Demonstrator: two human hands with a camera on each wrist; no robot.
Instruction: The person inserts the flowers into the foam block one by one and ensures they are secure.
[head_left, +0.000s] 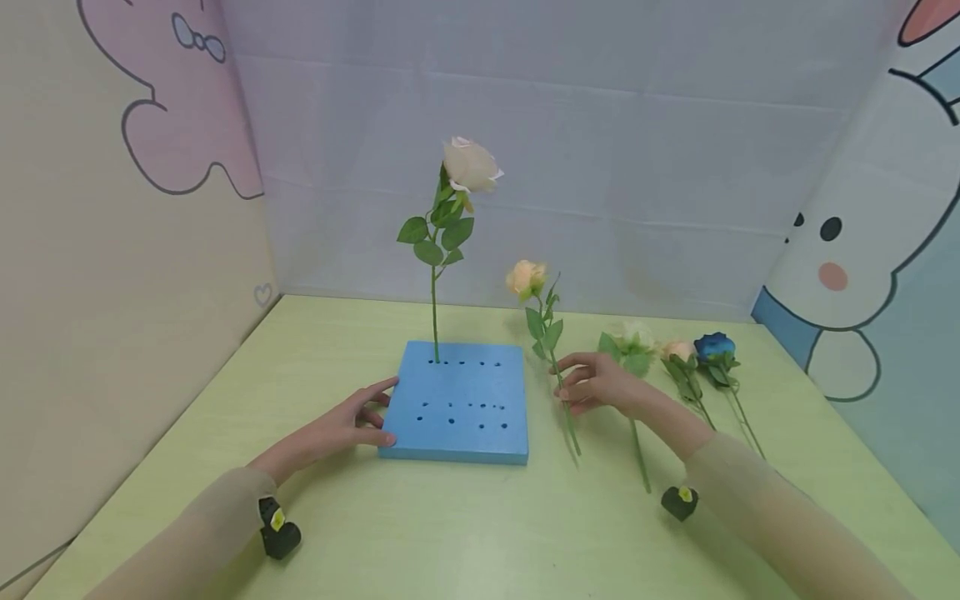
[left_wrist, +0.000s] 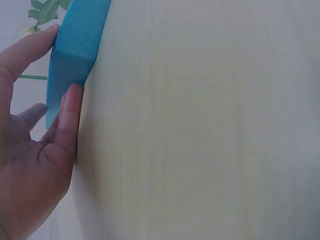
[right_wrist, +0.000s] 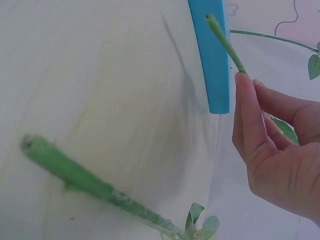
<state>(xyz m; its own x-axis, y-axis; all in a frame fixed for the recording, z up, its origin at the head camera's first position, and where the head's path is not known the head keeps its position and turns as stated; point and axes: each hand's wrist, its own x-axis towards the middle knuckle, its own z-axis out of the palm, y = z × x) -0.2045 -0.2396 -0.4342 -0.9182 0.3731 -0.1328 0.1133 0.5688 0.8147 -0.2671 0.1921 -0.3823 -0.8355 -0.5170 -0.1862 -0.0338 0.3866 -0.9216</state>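
A blue foam board [head_left: 457, 386] with rows of small holes lies on the table. A tall white artificial rose [head_left: 470, 166] stands upright in one of its rear holes. My left hand [head_left: 352, 431] rests at the board's left edge, the thumb on top near the front corner and other fingers along the side. My right hand [head_left: 596, 383] pinches the green stem of a peach artificial rose [head_left: 527, 278] between thumb and fingers, to the right of the board. That rose leans, bloom up and to the left; its cut stem end [right_wrist: 214, 23] points down past the fingers.
Right of the right hand lie a pale white flower [head_left: 636, 336], a pink-peach rose [head_left: 678, 350] and a blue rose [head_left: 715, 347], stems toward me. The white flower's stem passes beneath the right wrist. A pale curtain [head_left: 562, 192] closes off the table's back.
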